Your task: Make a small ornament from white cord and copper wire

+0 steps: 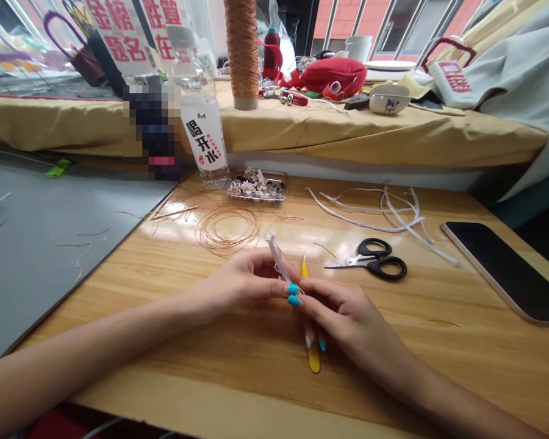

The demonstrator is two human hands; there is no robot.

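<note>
A thin white strip (279, 263), like a ribbon or cord, slants up between my hands in the middle of the table. My left hand (244, 281) pinches it, thumb on top. The thumb of my right hand (350, 311) meets my left thumb at the strip's lower end, where fingertips cover it. Yellow tweezers (314, 360) pass beneath my right hand with the pointed end upward; my right fingers curl at them, but whether they grip them is hidden. Right of my hands lie black-handled scissors (370, 261), blades slightly apart.
Coiled copper-coloured thread (229, 228) lies beyond my left hand. Behind it stand a clear tray of beads (256, 186) and a water bottle (204, 128). Loose white strips (370, 225) and a phone (503, 268) are on the right; a grey mat (73, 225) is left.
</note>
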